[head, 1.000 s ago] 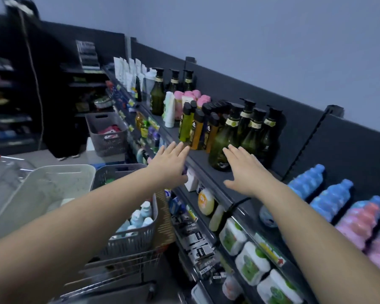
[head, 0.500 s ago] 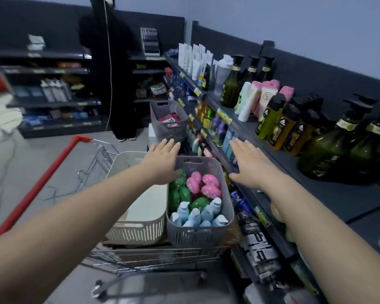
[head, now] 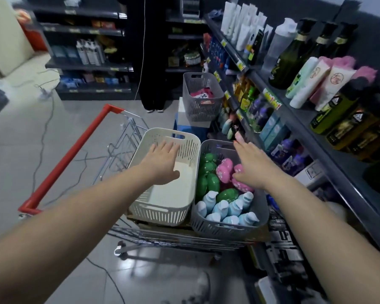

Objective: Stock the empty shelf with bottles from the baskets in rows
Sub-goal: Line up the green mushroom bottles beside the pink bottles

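Bottles (head: pixel 221 208): rounded plastic, blue, green, pink, in slotted grey basket (head: pixel 217 227). Left hand (head: pixel 162 163) and right hand (head: pixel 253 167), fingers straight and empty, now above the cart (head: pixel 70 156), earlier at the shelf (head: pixel 349 170).

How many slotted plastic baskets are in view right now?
3. The white slotted plastic basket sits on the cart's left, the grey basket of bottles beside it on the right, and a second grey basket stands farther back by the shelves.

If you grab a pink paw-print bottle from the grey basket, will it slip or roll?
Probably slippery: the pink bottles look smooth, rounded and shiny. Laid on its side, as in the grey basket, one might roll. It seems small plastic, so likely light.
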